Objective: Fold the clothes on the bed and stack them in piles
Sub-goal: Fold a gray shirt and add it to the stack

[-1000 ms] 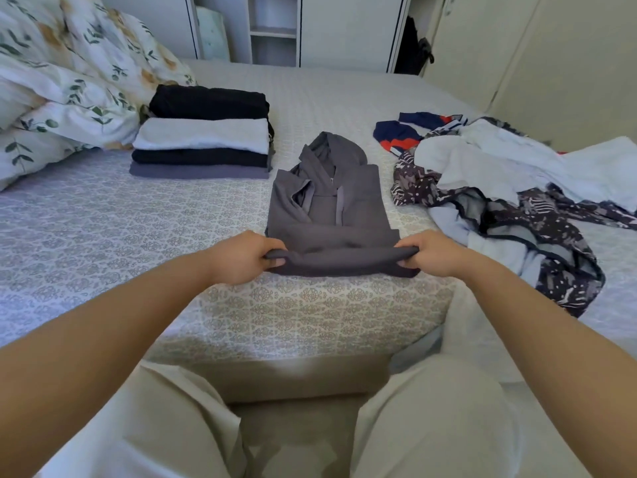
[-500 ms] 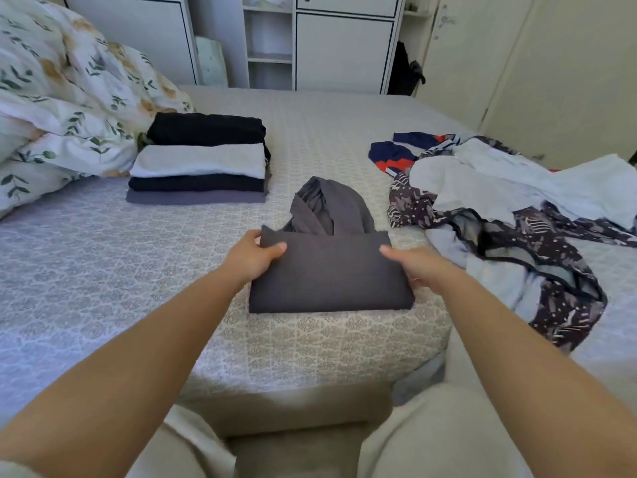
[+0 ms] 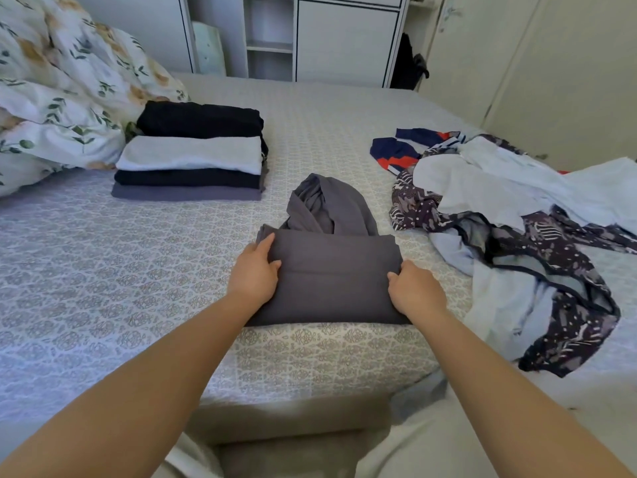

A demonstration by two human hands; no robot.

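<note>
A grey hoodie (image 3: 331, 270) is laid near the front edge of the bed (image 3: 103, 270), folded into a thick block with its hood loose behind. Its left side is gripped by the left hand (image 3: 253, 272), fingers curled onto the cloth; its right side is pinched by the right hand (image 3: 415, 291). The fabric is judged soft, fairly light and floppy, so both ends should be supported underneath. A stack (image 3: 193, 157) of 4 folded pieces is set well apart.
</note>
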